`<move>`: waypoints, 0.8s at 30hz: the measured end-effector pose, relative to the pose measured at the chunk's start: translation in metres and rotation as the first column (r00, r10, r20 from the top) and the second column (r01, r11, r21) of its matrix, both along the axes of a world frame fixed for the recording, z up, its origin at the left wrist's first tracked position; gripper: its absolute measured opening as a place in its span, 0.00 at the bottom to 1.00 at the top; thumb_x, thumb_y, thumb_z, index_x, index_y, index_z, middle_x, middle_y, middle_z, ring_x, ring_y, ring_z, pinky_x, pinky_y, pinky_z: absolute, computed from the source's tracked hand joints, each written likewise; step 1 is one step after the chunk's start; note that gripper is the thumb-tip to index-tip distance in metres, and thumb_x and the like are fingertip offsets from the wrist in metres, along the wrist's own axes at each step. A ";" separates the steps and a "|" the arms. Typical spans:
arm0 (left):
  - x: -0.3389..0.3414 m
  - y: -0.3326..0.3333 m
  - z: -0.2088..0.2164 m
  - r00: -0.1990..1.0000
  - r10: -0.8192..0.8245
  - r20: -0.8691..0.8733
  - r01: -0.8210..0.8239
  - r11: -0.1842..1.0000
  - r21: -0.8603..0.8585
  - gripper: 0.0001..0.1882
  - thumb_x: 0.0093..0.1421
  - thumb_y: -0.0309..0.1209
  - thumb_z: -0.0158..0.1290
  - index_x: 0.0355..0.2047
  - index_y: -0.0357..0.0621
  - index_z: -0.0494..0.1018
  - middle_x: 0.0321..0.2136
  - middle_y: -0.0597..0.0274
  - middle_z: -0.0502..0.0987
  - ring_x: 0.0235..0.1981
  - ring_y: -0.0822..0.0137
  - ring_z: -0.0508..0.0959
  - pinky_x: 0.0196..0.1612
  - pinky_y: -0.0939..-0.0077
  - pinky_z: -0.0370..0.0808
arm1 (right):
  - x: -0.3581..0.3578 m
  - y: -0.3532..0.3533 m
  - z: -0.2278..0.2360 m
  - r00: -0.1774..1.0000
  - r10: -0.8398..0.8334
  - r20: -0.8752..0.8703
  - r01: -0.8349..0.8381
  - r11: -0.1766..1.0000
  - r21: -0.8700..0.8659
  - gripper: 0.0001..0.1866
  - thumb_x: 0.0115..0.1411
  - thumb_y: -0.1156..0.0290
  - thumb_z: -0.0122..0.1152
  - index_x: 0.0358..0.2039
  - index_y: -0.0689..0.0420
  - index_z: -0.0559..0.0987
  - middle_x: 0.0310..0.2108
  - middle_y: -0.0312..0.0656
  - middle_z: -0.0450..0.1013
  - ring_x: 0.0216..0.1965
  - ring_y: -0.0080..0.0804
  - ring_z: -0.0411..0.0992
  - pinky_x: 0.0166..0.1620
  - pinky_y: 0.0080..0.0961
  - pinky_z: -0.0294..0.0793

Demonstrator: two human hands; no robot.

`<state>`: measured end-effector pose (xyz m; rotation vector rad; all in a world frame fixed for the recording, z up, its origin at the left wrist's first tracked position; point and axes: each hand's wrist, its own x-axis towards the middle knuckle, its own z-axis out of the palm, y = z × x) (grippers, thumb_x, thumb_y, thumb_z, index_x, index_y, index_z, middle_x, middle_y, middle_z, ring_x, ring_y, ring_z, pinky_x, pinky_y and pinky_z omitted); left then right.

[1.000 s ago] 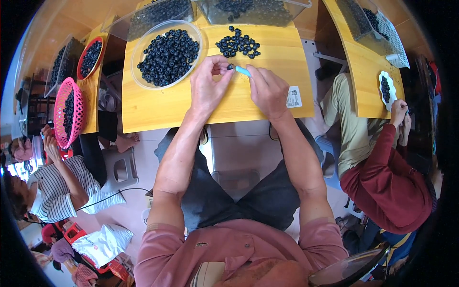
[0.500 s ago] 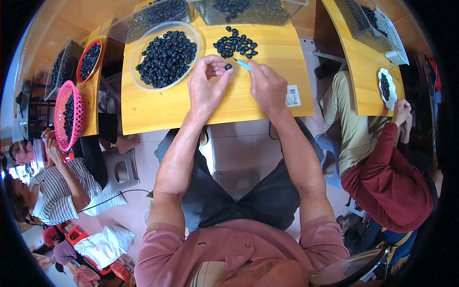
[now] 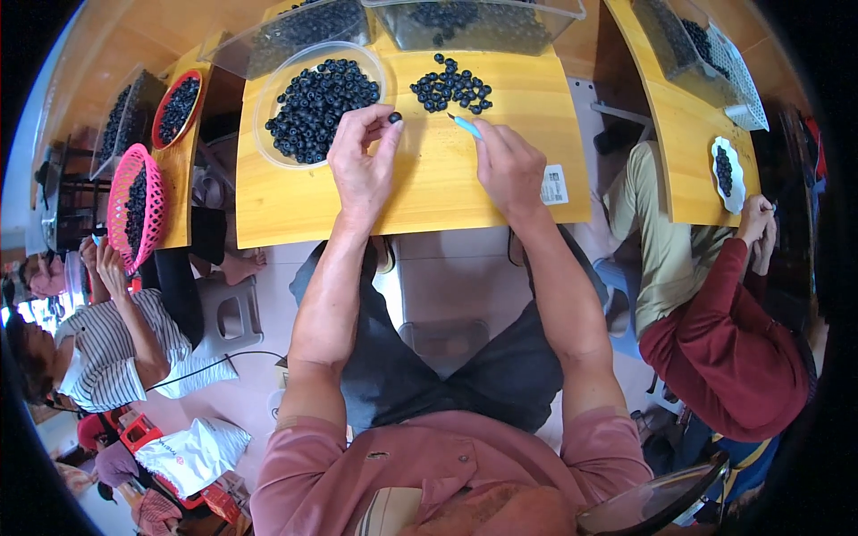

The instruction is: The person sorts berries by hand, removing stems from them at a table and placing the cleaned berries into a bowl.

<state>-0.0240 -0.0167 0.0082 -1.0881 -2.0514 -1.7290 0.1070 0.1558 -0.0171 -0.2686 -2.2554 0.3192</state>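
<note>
My left hand (image 3: pixel 362 165) pinches one dark round bead (image 3: pixel 395 117) between thumb and fingertips, near the right edge of the clear round tub (image 3: pixel 259 125). Many similar dark beads (image 3: pixel 322 107) fill that tub. In my right hand (image 3: pixel 509 170) is a thin tool with a light blue handle (image 3: pixel 466 127) and a dark pointed tip, aimed up and left. That tip is apart from the held bead and close to a loose pile of dark beads (image 3: pixel 451 87) on the yellow wooden table (image 3: pixel 429 196).
Clear bins (image 3: pixel 474 31) of beads stand along the table's far edge. A white label (image 3: pixel 554 184) lies at its right. Co-workers sit on both sides; a pink basket (image 3: pixel 152 223) and red bowl (image 3: pixel 198 125) are at left, a white dish (image 3: pixel 735 198) at right.
My left hand has drawn to the left with the bead, away from the tool's tip. My right hand has shifted slightly right and down, still gripping the tool.
</note>
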 end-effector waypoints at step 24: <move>0.015 0.010 -0.016 0.826 -0.206 0.525 0.200 0.977 0.068 0.14 0.63 0.17 0.63 0.48 0.38 0.80 0.51 0.59 0.75 0.45 0.74 0.81 0.49 0.82 0.80 | 0.004 -0.004 0.006 0.999 0.043 -0.003 -0.043 0.998 -0.055 0.14 0.58 0.76 0.70 0.45 0.55 0.84 0.30 0.39 0.79 0.29 0.38 0.80 0.32 0.35 0.78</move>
